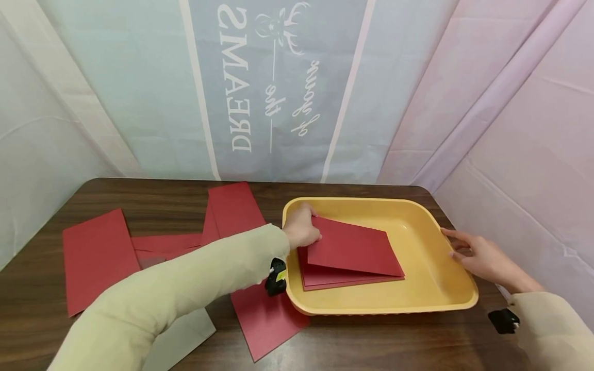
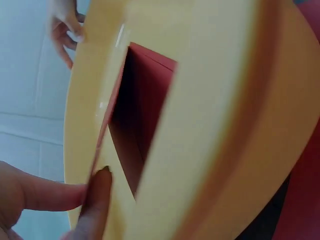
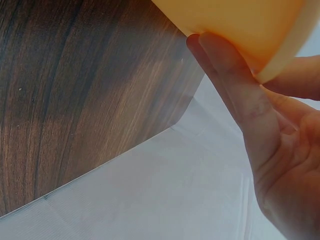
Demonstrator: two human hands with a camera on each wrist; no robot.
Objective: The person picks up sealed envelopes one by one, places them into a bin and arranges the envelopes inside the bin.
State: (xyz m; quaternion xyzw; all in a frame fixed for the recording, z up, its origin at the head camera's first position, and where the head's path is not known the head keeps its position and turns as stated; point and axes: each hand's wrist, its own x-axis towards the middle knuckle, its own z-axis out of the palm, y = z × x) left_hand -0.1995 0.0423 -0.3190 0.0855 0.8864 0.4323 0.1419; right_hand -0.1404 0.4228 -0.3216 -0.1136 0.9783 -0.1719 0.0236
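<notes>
My left hand [image 1: 301, 226] reaches over the left rim of a yellow plastic tray [image 1: 417, 257] and pinches the edge of a red envelope [image 1: 352, 247] between thumb and fingers. In the left wrist view that envelope [image 2: 106, 122] is tilted up, with a gap beneath it. More red envelopes [image 1: 320, 281] lie under it on the tray floor. At the tray's right side, my right hand [image 1: 482, 257] grips the rim. The right wrist view shows the fingers [image 3: 235, 75] against the outside of the tray wall [image 3: 240, 25], and the thumb on the other side.
On the brown wooden table [image 1: 352, 340], left of the tray, lie several red envelopes [image 1: 99, 257], some overlapping. A pale grey flat piece [image 1: 185, 335] shows below my left sleeve. A printed cloth [image 1: 278, 103] hangs behind the table, with white cloth at both sides.
</notes>
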